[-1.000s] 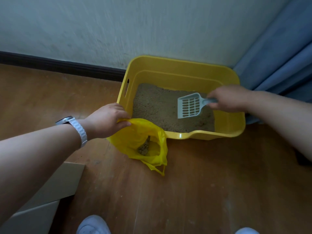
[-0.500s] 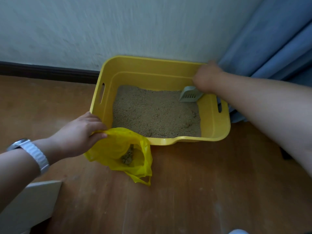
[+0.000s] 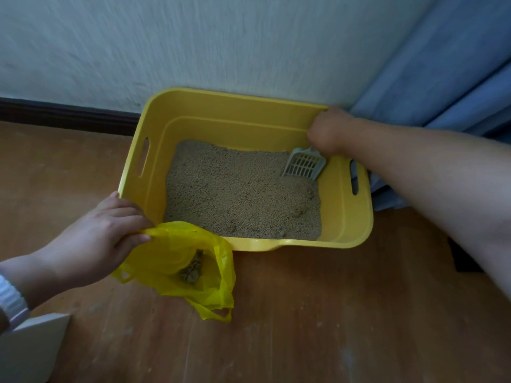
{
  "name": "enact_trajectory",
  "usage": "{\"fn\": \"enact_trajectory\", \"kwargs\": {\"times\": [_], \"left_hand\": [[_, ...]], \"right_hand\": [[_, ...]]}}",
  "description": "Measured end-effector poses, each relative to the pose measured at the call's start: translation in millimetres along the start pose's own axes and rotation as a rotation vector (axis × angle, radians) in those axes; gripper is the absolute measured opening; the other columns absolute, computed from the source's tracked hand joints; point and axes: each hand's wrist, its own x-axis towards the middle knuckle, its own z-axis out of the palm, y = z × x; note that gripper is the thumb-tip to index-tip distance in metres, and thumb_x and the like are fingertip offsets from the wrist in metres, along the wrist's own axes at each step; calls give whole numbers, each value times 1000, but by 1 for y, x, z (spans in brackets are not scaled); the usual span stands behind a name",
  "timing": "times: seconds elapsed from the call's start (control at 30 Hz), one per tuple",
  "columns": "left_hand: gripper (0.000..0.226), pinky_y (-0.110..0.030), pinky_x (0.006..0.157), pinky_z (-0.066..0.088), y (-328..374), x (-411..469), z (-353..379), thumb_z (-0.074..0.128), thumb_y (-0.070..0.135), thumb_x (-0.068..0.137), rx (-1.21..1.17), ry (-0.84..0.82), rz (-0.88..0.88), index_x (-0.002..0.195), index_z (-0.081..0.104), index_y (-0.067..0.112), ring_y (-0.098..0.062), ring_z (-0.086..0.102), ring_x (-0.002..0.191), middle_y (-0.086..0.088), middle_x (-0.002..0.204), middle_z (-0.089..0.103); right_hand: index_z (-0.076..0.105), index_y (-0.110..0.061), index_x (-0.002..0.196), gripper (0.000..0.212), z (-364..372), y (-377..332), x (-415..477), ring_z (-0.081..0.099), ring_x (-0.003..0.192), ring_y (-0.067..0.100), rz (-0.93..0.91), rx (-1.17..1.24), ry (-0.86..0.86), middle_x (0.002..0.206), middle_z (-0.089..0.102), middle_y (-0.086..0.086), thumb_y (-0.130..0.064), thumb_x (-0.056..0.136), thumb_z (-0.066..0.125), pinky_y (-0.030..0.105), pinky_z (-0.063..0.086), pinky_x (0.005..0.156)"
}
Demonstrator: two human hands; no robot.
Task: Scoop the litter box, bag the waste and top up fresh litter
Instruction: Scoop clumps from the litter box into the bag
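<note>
Wooden floor (image 3: 304, 313): yellow litter box (image 3: 235, 117). Left hand (image 3: 91, 239) pinching rim of yellow bag (image 3: 166, 258), mouth open for waste. Right hand (image 3: 329, 131) curled round grey scoop (image 3: 304, 163), blade down for digging.

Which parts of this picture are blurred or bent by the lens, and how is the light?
Head view: the right hand on the scoop is smeared by motion and the wall looks streaky; the litter and the left hand pinching the bag are sharper. Head view: light is dim and soft, no glare; the baseboard slants, probably the wide lens.
</note>
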Motion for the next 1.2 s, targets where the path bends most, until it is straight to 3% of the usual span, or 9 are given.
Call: {"fn": "enact_trajectory", "kwargs": {"times": [0.1,0.23,0.33,0.43,0.6,0.73,0.87,1.0,1.2], "left_hand": [[52,-19,116,7,0,-1,1,31,58,97,-16,12,-11,99,71,25,-11,54,104,14,96,64],[52,-21,117,7,0,-1,3,31,58,98,-9,21,-12,99,71,23,-13,55,104,13,95,65],[52,-23,117,8,-1,0,4,31,57,98,5,28,-11,99,71,23,-14,55,102,12,95,65],[51,-22,117,8,0,0,4,31,57,98,10,33,-15,99,70,24,-11,54,102,12,94,64],[52,-23,117,8,0,-1,5,31,57,98,31,39,-12,100,70,23,-14,55,102,11,95,65],[55,-24,117,8,1,0,4,30,57,98,44,43,-10,99,71,21,-17,55,101,10,94,65],[55,-23,117,7,3,1,3,29,57,98,51,47,-3,99,71,21,-18,55,101,8,93,66],[57,-22,117,5,4,1,2,28,58,98,48,55,1,99,71,20,-18,54,102,8,92,66],[59,-53,110,26,7,2,2,27,59,98,48,27,-2,99,72,20,-19,55,101,7,92,66]], "right_hand": [[54,-22,82,25,9,1,2,51,85,19,-33,65,-7,93,63,0,-35,101,45,32,36,76],[57,-20,81,31,19,-1,-1,54,81,19,-51,132,-53,73,51,-4,-41,100,45,35,48,81],[62,-19,85,31,23,-5,-2,57,80,20,-85,207,-67,74,54,-3,-41,99,46,34,50,76],[60,-20,88,27,30,-12,-1,57,79,19,-135,256,-104,75,53,-4,-41,99,46,32,47,71],[47,-29,71,30,38,-30,-6,47,66,11,-196,384,-177,75,51,-7,-36,100,48,30,39,61],[62,-17,91,25,44,-46,-10,50,70,16,-184,468,-196,84,60,1,-36,99,49,32,41,61],[62,-12,94,28,38,-43,-20,45,59,12,-165,483,-206,78,53,1,-35,101,47,23,30,42],[59,-15,86,29,34,-43,-28,42,54,10,-151,472,-173,72,49,-1,-37,100,47,20,26,37],[60,-15,81,33,35,-48,-30,44,57,14,-120,535,-166,69,50,-1,-39,100,47,27,31,47]]}}
